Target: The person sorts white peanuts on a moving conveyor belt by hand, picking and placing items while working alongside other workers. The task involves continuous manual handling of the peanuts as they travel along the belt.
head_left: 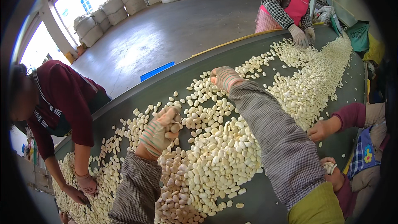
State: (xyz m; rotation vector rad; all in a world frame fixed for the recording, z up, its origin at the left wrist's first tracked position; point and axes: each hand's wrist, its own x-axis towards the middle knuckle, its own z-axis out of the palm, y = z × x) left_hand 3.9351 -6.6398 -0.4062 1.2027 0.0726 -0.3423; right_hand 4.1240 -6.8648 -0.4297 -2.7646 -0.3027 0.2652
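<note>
White beans (217,152) lie heaped and scattered on a dark green conveyor belt (261,193). My left hand (157,132), in a striped fingerless-looking glove, is raised at the near left of the heap, its fingers curled around several beans. Farther forward and to the right, my right hand (225,77), in a similar striped glove, reaches to the far side of the scattered beans. Its fingertips are down among them, and whether it holds any cannot be told.
A person in a maroon top (65,99) works at left; another in a pink apron (295,9) stands across the belt. A third person's hands (321,129) are at right. The belt's raised rim (186,63) runs along the far side, beyond it a blue crate (157,71).
</note>
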